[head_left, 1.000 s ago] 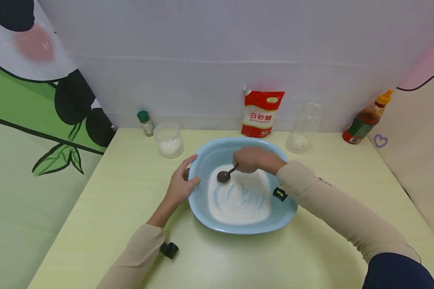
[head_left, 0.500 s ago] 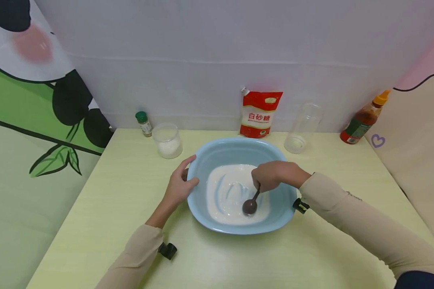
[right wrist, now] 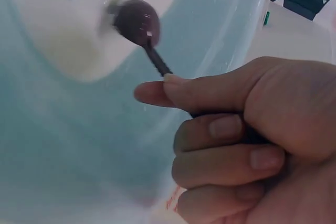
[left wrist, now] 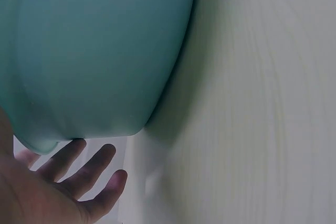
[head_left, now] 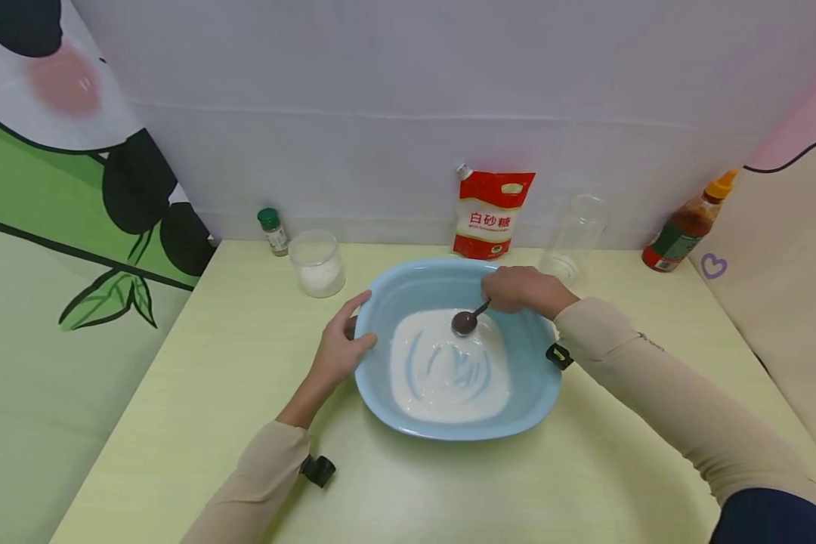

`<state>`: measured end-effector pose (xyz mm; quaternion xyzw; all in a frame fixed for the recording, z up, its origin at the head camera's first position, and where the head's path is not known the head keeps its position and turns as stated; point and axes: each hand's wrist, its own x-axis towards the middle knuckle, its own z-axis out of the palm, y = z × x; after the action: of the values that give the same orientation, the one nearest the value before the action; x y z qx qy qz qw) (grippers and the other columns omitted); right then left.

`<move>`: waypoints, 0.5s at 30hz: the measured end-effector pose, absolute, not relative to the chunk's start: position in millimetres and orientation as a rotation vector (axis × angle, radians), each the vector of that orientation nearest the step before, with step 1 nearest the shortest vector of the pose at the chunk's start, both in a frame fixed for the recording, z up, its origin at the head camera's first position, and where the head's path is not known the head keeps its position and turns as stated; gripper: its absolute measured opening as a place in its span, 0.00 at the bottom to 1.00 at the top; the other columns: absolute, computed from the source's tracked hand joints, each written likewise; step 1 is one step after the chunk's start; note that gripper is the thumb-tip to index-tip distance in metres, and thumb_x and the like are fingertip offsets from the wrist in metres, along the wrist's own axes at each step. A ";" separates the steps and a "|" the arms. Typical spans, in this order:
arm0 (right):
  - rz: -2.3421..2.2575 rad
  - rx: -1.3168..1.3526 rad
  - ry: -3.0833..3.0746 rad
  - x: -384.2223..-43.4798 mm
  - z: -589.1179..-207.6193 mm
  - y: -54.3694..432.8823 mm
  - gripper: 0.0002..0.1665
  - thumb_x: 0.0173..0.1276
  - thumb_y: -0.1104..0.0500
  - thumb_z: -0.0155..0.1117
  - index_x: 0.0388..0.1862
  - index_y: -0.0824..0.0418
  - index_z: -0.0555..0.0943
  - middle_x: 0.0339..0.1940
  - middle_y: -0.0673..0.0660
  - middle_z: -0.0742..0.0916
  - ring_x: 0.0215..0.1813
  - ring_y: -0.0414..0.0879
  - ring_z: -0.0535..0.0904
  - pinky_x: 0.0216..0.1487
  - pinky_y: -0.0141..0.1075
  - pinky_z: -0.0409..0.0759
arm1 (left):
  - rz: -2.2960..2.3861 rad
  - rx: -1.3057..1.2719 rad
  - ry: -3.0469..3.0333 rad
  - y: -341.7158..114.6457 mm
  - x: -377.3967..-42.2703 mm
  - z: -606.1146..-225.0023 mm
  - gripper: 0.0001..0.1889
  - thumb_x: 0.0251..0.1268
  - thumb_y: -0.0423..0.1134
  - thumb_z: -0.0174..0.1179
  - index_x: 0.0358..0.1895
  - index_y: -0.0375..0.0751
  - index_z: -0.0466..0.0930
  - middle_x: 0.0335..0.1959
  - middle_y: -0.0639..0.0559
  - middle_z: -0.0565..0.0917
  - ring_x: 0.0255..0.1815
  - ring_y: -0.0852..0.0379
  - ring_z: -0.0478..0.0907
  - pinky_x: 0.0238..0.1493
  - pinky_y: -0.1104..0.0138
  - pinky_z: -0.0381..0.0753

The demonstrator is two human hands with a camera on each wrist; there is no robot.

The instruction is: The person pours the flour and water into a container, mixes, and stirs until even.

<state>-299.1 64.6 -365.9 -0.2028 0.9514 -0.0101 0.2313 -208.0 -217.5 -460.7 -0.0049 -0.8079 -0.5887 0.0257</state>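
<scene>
A light blue plastic basin (head_left: 378, 408) with a shallow pool of white liquid (head_left: 442, 404) in its bottom stands on the table. My left hand (head_left: 338, 349) holds the basin's left rim, thumb over the edge and the other fingers spread along the outer wall, as the left wrist view shows. A dark brown spoon (head_left: 465, 323) is gripped by its handle in my right hand (head_left: 519, 291), over the far right part of the basin. In the right wrist view, thumb and fingers wrap the handle, and the spoon's bowl (right wrist: 137, 22) is at the liquid, where streaks of blue bottom show.
Along the back of the table stand a small green-capped jar (head_left: 274, 233), a glass of white contents (head_left: 318, 268), a red and white sugar pouch (head_left: 493, 215), a tall clear glass (head_left: 578, 230) and a yellow-topped sauce bottle (head_left: 687, 223). A pale wall covering rises behind them.
The spoon and right hand moved from the liquid's far left to its near right, then back up to the far side. Streaks in the liquid shifted. The left hand stayed on the rim.
</scene>
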 end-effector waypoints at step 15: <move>-0.008 -0.983 2.360 -259.6 -380.0 8.2 0.12 0.71 0.58 0.62 0.50 0.54 0.87 0.40 0.49 0.87 0.41 0.45 0.78 0.46 0.36 0.80 | -1.780 -0.036 -2.495 -219.2 -207.7 -463.5 0.38 0.55 0.27 0.55 0.75 0.47 0.65 0.61 0.28 0.79 0.57 0.35 0.81 0.48 0.52 0.86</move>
<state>-259.6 8.2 -380.0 -0.3682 0.8839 -0.0029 0.2883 -207.7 -219.2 -463.5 -0.0116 -0.8134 -0.5804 0.0383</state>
